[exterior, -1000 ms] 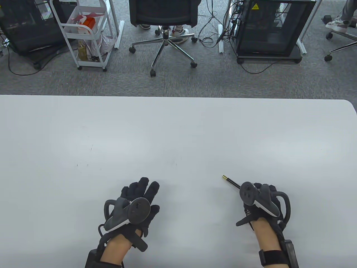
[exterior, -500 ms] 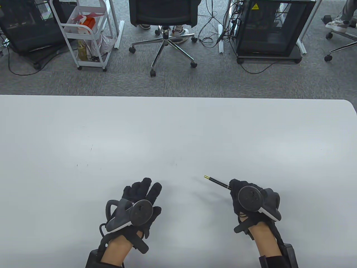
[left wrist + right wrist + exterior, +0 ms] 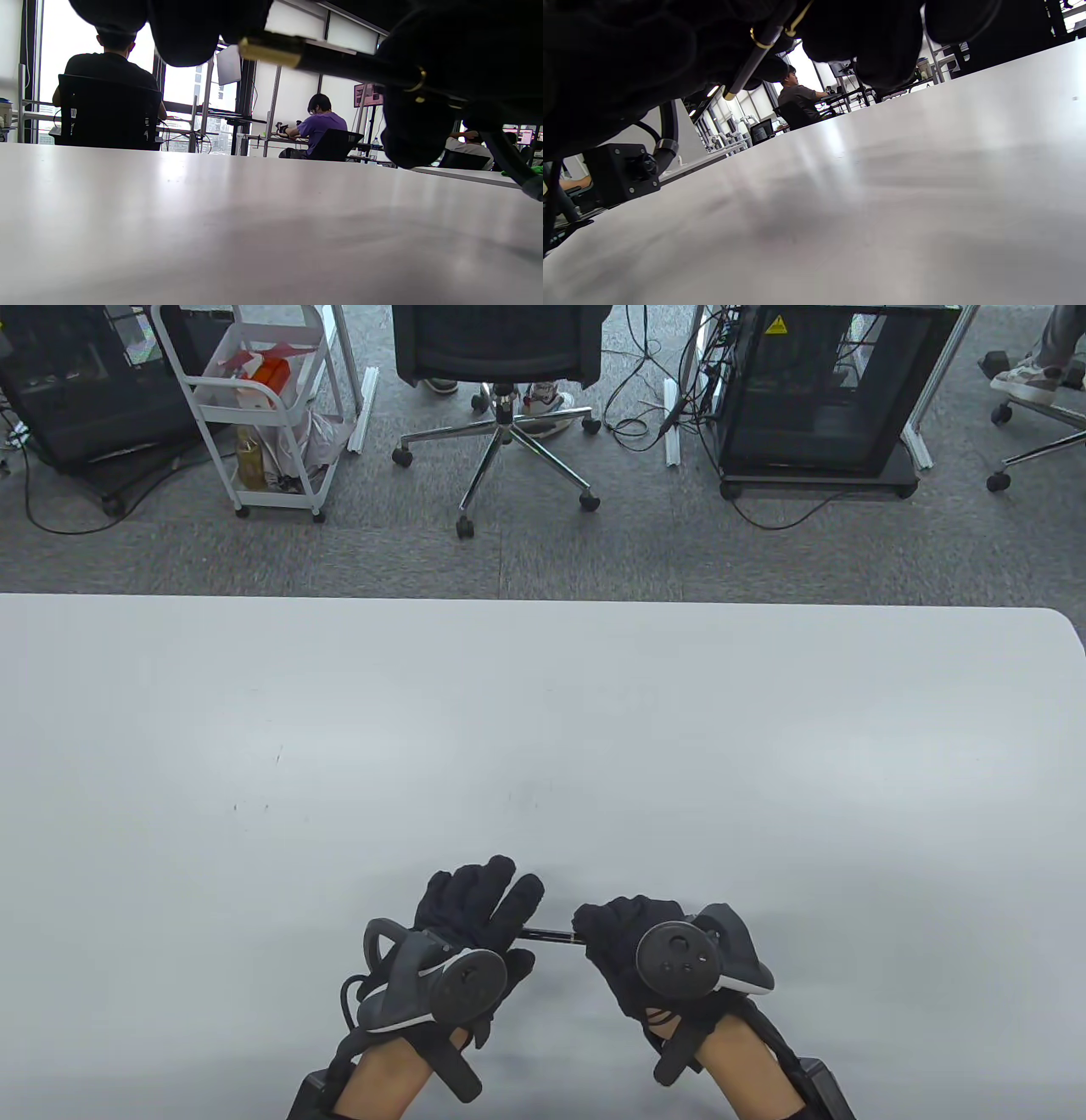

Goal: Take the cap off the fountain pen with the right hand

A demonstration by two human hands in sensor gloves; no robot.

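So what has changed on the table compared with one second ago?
The right hand carried the fountain pen leftward toward the person's middle, and the left hand moved right to meet its free end. The pen now spans both hands above the table. The cap appears still on.

Pen (image 3: 548, 935): black barrel, smooth and glossy, with bright gold-coloured metal bands and a gold end piece, seen clearly in the left wrist view (image 3: 348, 63). Left glove (image 3: 475, 903) and right glove (image 3: 624, 937): black knitted cloth, matt. Trackers (image 3: 679, 959): dark grey plastic, matt, with a white lower edge. Table (image 3: 543, 729): white, smooth, semi-gloss; it shows soft reflections and a few small dark specks. Floor (image 3: 594, 551): grey carpet, rough.
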